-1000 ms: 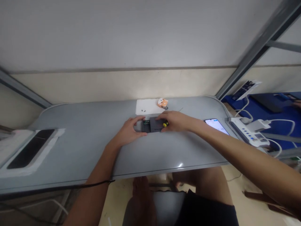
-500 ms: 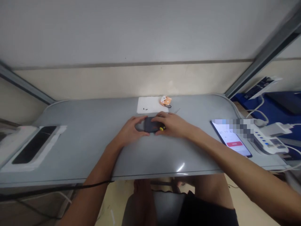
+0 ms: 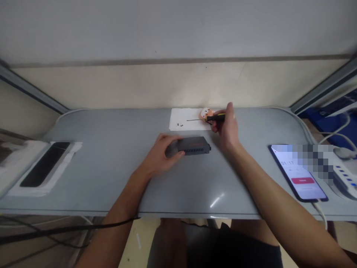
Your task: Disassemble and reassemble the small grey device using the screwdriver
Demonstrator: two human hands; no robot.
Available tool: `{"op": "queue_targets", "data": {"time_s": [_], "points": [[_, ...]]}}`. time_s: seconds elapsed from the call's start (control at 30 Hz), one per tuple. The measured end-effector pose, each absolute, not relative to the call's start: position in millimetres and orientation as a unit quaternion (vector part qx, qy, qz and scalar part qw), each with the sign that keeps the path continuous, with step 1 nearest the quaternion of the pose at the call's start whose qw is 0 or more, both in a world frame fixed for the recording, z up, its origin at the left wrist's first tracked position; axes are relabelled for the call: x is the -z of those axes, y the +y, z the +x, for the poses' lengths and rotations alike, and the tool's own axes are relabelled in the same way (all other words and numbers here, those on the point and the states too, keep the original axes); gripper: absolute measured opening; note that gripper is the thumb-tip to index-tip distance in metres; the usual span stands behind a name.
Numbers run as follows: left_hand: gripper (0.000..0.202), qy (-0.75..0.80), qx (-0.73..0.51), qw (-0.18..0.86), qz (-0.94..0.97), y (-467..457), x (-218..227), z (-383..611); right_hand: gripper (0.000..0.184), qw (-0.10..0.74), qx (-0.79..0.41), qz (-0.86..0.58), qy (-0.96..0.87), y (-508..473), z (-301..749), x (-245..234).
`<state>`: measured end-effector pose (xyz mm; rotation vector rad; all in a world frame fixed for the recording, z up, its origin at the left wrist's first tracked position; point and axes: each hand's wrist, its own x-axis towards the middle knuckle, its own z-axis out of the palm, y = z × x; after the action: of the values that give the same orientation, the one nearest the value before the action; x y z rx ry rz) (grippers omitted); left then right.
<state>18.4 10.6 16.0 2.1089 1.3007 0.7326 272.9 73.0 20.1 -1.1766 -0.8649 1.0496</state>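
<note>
My left hand [image 3: 164, 154] grips the left end of a dark grey box-shaped device [image 3: 195, 145] with a row of vent slots along its near side. The device rests on the table. In my right hand [image 3: 227, 126] is a screwdriver [image 3: 216, 117] with a black and yellow handle, its thin shaft pointing left over a sheet of white paper [image 3: 192, 125]. Several tiny dark screws [image 3: 180, 125] lie on the paper, left of the screwdriver's tip. Behind the shaft sits a small orange and white animal-faced case [image 3: 205, 112], partly covered by the screwdriver.
A phone [image 3: 302, 178] with a lit screen lies on the right of the grey table [image 3: 111, 167], beside a white power strip [image 3: 344, 178]. On the left is a black phone-shaped slab [image 3: 46, 163] on white paper. A black cable [image 3: 69, 229] crosses below the front edge.
My right hand has left the device and moved up and right, lifting the screwdriver over the paper. My left hand stays on the device. The view has shifted slightly.
</note>
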Motion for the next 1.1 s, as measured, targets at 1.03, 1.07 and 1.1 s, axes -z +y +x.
{"op": "queue_targets", "data": {"time_s": [1.03, 1.07, 1.1], "points": [[0.048, 0.51, -0.288, 0.308, 0.75, 12, -15, 17, 0.048, 0.627, -0.469, -0.491, -0.382, 59, 270, -20], [0.047, 0.509, -0.288, 0.306, 0.751, 13, -14, 17, 0.047, 0.627, -0.477, -0.482, -0.383, 59, 269, -23], [0.046, 0.511, -0.288, 0.303, 0.751, 14, -13, 17, 0.047, 0.624, -0.484, -0.477, -0.386, 58, 269, -25]]}}
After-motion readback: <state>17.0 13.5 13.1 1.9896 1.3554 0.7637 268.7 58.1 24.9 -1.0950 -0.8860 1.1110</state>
